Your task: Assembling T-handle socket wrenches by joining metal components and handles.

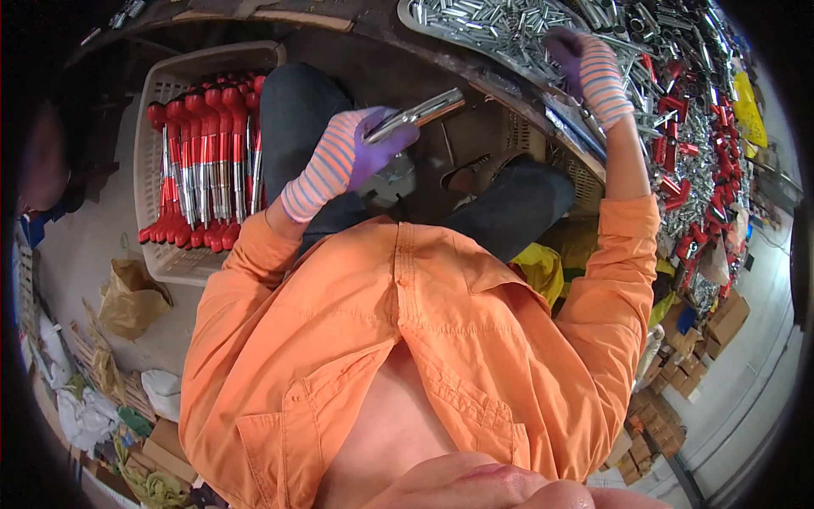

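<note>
My left hand (365, 151), in a striped glove with purple palm and fingers, is closed round a shiny chrome metal tube (424, 112). The tube slants up to the right above my knees. My right hand (585, 72), gloved the same way, reaches over the near edge of a metal tray (487, 36) heaped with small silvery pins (517, 24). Its fingers curl down at the pins; whatever they pinch is hidden.
On my left stands a pale plastic crate (148, 204) holding rows of red-and-chrome tools (203, 161). Loose metal and red parts (678, 170) cover the bench at right. Below the bench edge sits another crate (585, 182). A brown bag (131, 297) lies on the floor.
</note>
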Available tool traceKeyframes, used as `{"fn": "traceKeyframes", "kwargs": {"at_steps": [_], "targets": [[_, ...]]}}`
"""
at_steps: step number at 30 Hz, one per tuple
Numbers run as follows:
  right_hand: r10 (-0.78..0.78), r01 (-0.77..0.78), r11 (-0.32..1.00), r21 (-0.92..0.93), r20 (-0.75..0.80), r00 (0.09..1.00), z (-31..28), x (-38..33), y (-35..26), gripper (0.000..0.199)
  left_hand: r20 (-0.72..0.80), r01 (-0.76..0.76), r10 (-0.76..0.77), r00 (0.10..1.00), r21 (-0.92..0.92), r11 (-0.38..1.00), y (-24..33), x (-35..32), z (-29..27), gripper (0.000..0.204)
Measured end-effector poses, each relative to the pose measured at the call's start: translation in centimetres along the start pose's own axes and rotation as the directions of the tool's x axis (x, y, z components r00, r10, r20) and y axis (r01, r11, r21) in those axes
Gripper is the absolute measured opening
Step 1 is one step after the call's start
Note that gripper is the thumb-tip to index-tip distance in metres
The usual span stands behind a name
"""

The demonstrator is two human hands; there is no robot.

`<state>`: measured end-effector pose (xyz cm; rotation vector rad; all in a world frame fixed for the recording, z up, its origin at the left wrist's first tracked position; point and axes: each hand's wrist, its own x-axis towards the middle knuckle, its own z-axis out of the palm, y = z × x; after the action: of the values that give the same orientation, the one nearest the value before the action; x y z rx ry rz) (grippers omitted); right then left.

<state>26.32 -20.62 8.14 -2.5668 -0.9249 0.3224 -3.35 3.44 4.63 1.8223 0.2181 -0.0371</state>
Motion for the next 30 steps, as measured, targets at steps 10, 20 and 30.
{"fn": "traceKeyframes", "kwargs": {"at_steps": [10, 20, 30], "targets": [[-0.114, 0.101, 0.987, -0.125, -0.100, 0.988, 1.5, 0.3, 1.0, 0.034, 0.001, 0.066, -0.066, 0.998, -0.055, 0.996, 1.3, 0.4, 1.8, 0.034], [0.087, 0.125, 0.879, 0.460, -0.414, 0.906, -0.1, -5.7, -4.7, 0.023, -0.060, 0.004, -0.005, 0.998, -0.008, 1.000, 2.2, 0.5, 2.2, 0.031], [0.149, 0.217, 0.751, 0.624, -0.480, 0.865, 10.1, -13.2, -15.1, 0.014, -0.165, -0.153, 0.179, 0.970, 0.159, 0.975, 1.4, -0.3, 3.1, 0.026]]}}
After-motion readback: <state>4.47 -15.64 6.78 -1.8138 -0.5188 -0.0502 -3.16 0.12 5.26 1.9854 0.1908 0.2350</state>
